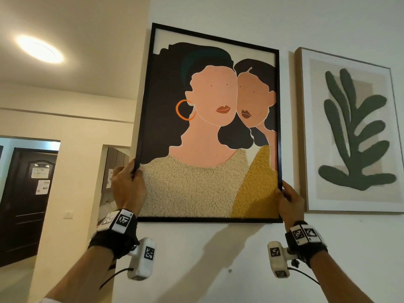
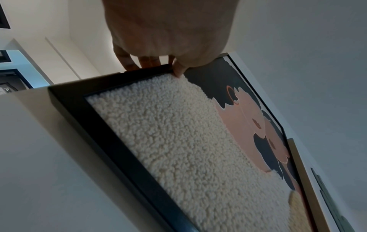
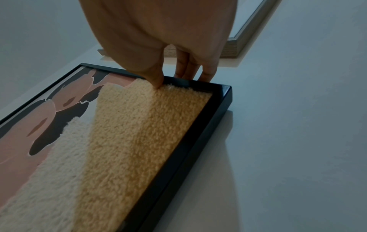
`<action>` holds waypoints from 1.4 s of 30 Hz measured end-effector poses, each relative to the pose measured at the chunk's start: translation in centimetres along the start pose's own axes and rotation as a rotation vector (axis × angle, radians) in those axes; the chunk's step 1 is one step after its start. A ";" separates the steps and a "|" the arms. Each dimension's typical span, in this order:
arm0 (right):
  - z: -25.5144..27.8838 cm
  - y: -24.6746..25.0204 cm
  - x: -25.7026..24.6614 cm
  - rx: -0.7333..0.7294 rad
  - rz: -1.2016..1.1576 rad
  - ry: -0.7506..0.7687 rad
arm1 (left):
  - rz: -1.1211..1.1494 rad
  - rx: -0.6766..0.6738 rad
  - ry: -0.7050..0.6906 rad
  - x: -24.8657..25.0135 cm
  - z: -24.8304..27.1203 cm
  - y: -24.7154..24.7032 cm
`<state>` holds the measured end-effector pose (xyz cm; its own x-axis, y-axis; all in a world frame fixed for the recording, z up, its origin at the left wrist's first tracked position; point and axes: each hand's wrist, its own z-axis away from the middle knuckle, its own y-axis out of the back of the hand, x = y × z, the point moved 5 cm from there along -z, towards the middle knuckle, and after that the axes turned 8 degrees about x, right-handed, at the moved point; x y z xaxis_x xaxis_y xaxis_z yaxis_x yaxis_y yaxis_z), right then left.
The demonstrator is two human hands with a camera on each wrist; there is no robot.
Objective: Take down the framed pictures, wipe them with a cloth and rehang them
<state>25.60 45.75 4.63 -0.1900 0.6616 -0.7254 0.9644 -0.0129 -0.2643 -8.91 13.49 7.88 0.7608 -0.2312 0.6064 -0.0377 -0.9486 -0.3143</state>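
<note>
- Both hands grip the black-framed picture [image 1: 209, 127] low on its side edges: left hand [image 1: 127, 189], right hand [image 1: 289, 201].
- Its long axis stands upright, above the fingers.

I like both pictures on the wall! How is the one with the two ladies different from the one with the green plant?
The black-framed picture of two women has a thin dark frame; the pale wood-framed picture of a green leafy plant has a light one. The women's picture is tilted, with the left hand and right hand each keeping a grip on a side edge; the plant picture hangs untouched. Both look fuzzy and textured.
</note>
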 end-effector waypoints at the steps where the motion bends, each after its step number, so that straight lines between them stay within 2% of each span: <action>1: 0.0 0.1 0.0 -0.001 0.005 0.004 | -0.003 -0.001 -0.002 0.0 0.0 0.0; 14: 0.1 0.6 0.3 0.022 -0.001 0.004 | -0.004 -0.030 0.028 0.7 0.0 0.2; 29: 1.1 1.6 -0.4 0.036 0.009 0.058 | -0.059 -0.087 -0.003 0.1 0.8 0.0; 42: 0.6 2.8 -0.2 0.089 0.004 0.073 | -0.088 -0.068 0.013 0.9 1.3 0.5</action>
